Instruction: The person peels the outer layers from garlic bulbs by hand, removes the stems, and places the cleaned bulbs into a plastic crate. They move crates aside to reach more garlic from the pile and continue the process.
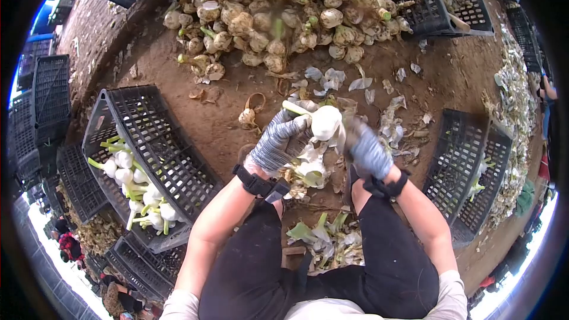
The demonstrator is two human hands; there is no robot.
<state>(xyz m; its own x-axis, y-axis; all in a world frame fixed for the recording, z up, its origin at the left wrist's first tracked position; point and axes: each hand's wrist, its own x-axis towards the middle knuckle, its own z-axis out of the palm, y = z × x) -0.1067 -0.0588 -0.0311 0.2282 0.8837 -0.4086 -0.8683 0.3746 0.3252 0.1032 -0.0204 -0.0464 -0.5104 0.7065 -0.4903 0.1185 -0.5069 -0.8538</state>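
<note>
In a grey knit glove, my left hand (pixel 278 139) is closed around the stem of a garlic bulb (pixel 326 123). The bulb is white and smooth, and its cut green stem sticks out to the left past my fingers. Close by on the right, my right hand (pixel 370 150), gloved too, is smeared by motion, so its fingers cannot be made out. A loose flap of skin hangs at the bulb's right side, between bulb and hand. Below my hands, peeled garlic skins (pixel 312 173) lie on the ground.
Ahead lies a big pile of unpeeled garlic (pixel 267 18). A tilted black crate (pixel 160 142) at left holds white bulbs (pixel 124 176); another crate (pixel 453 166) stands at right. Stems and skins (pixel 332 240) lie between my legs. People are visible at the far edges.
</note>
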